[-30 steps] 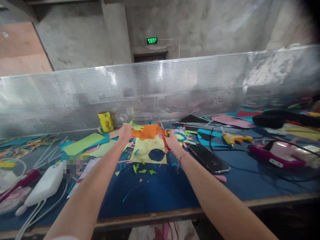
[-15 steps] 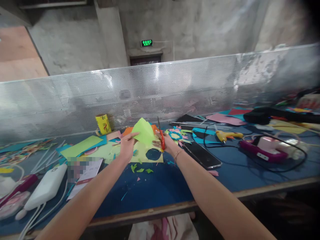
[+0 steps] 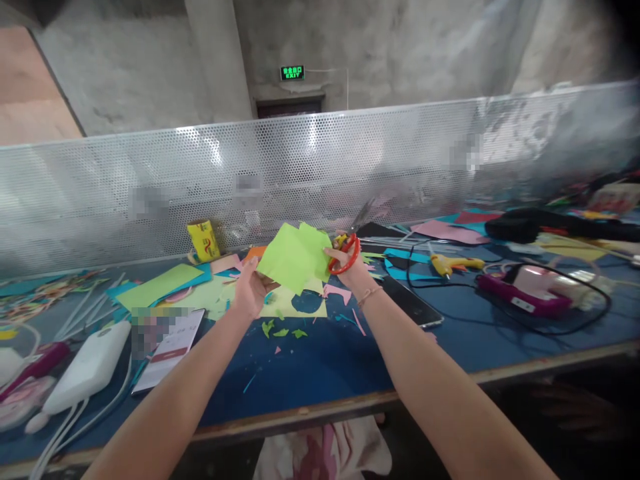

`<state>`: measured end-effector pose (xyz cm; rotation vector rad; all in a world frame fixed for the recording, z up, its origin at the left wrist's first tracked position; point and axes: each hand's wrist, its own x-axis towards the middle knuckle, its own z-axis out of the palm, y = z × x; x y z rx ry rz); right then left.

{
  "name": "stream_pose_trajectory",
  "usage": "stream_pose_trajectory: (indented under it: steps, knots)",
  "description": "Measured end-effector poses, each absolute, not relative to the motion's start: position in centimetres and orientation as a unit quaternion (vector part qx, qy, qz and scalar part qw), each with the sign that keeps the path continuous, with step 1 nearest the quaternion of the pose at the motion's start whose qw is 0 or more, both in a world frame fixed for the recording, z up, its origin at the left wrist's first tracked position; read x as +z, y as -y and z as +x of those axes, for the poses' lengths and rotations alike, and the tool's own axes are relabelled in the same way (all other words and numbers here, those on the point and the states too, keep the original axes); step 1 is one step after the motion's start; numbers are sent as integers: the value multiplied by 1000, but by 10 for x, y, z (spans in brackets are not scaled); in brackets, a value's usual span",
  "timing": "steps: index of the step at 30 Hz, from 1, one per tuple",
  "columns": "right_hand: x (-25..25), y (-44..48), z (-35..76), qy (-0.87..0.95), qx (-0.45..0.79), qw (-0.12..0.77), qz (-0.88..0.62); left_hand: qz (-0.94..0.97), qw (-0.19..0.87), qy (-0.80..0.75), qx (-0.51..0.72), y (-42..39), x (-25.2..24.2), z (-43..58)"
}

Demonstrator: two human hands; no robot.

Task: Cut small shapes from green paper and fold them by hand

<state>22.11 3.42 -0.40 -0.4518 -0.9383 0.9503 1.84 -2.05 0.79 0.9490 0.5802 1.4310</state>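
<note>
Some bright green paper (image 3: 290, 259) spans the gap between a worker's left hand (image 3: 253, 288) and right hand (image 3: 351, 263), held up above the litter of a craft bench. Its longer way appears to run from hand to hand, rising slightly toward the right fingers; whether it is one folded piece or several layers cannot be told. Both hands touch it, so neither is nearer. The left fingers are closed on its lower left edge, thumb in front, others partly hidden behind. The right fingers are curled around red-handled scissors (image 3: 354, 252), with the thumb and a fingertip meeting the paper's right edge; how firmly they grip it is unclear. The blurred blades point up and away from the paper, beyond the right fingers. Below and between the two sets of fingers lies a pale yellow sheet (image 3: 274, 308) with a rounded gap, and nearer the worker, small green scraps (image 3: 281, 333). Orange paper (image 3: 255, 252) shows just behind the left fingers; a dark phone (image 3: 413, 304) lies beside the right wrist.
</note>
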Motion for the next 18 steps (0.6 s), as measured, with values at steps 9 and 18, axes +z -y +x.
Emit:
stream_pose_trajectory:
  steps: [9, 18]
  knots:
    - [4, -19, 228, 582, 448, 642, -221, 537, 601, -375, 457, 21, 5, 13]
    - [18, -7, 238, 658, 299, 605, -335, 648, 242, -500, 521, -9, -3, -6]
